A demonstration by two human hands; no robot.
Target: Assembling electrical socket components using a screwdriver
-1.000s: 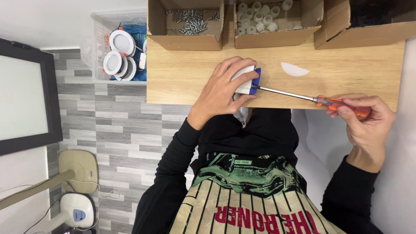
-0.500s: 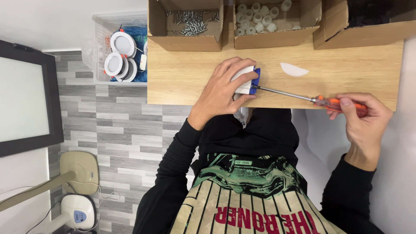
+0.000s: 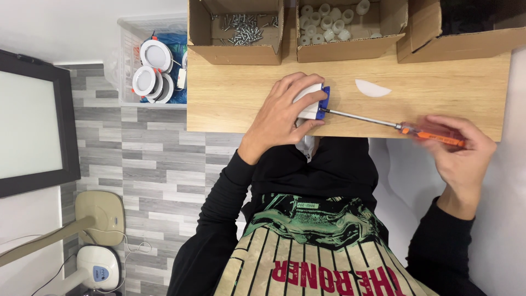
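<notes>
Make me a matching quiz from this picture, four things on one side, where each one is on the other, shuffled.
1. screwdriver
2. white and blue part
3. loose screws
4. round white lamps

a. in a clear plastic bin beside the table
b. under the left hand
c. in the right hand
d. in a cardboard box on the table

Pairs: 1-c, 2-b, 3-d, 4-a

Mostly hidden under the left hand [image 3: 282, 112]: white and blue fitting [image 3: 315, 98]. Blurred: orange screwdriver handle [image 3: 435, 134]. Cut off at top edge: three cardboard boxes [image 3: 235, 52].
</notes>
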